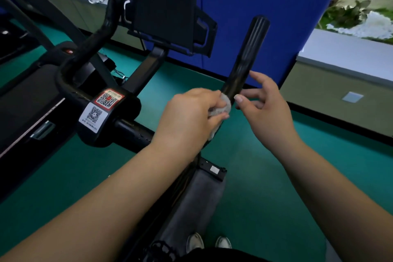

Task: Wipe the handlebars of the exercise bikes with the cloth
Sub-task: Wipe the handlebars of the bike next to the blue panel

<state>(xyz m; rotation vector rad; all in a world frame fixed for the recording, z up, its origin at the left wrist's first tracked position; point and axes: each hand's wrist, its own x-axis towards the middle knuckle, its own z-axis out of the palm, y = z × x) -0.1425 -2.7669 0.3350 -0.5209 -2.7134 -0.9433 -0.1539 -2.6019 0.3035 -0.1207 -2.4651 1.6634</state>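
Fingers pinch cloth — against handlebar

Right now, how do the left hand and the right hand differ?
The left hand grips the grey cloth against the black handlebar; the right hand holds nothing. The left hand's fingers curl round the cloth; the right hand's fingers are loosely spread beside the bar. Both are bare and at the same height on the bar.
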